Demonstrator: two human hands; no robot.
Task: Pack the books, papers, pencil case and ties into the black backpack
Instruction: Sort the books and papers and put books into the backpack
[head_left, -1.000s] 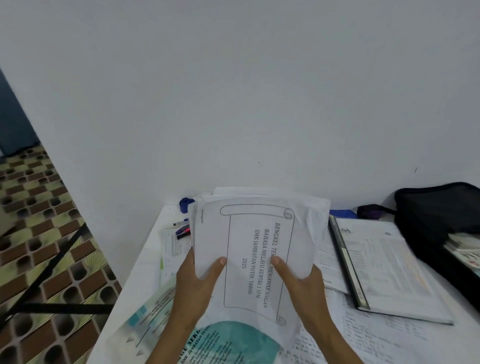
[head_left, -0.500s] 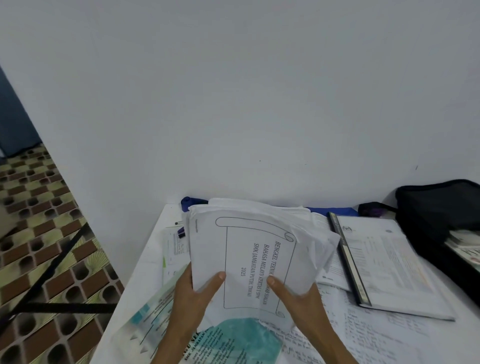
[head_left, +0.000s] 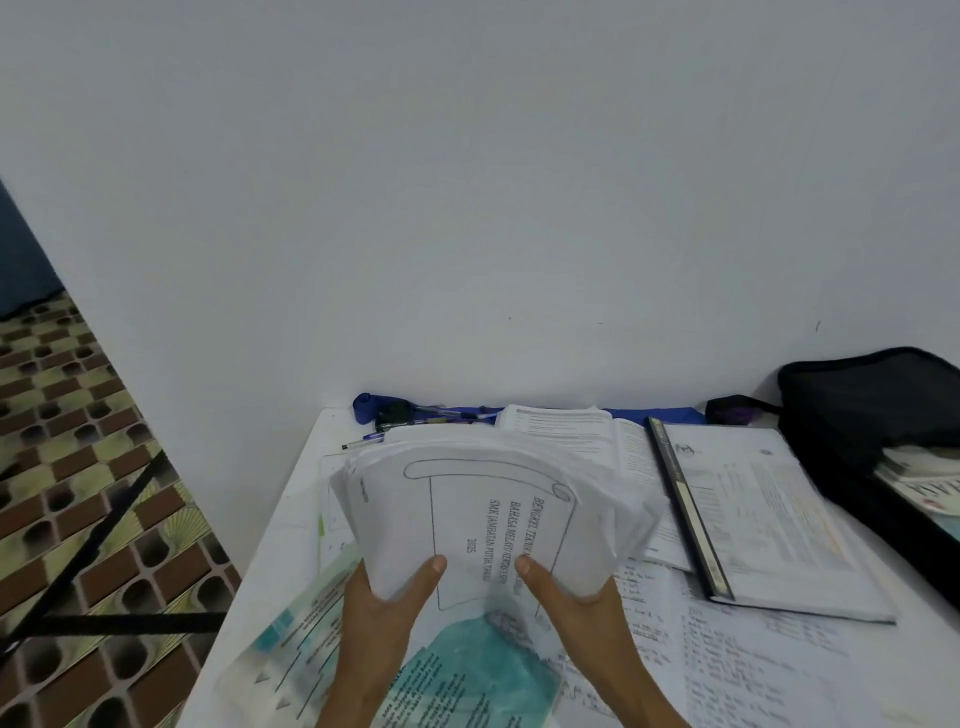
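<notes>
Both hands hold a thick stack of white papers above the white table. My left hand grips its near left edge, thumb on the printed top sheet. My right hand grips the near right edge the same way. The stack droops away from me, its far edge bending down. The black backpack lies open at the far right with books inside. An open book lies beside it. A blue tie and pens lie along the wall.
Handwritten sheets and a teal-printed booklet cover the near table. A dark purple pouch sits by the backpack at the wall. Left of the table is patterned tile floor with a black frame leg.
The paper stack has tipped forward and lower, from nearly upright to flatter, uncovering the tie and pens at the wall. Both hands keep their grip.
</notes>
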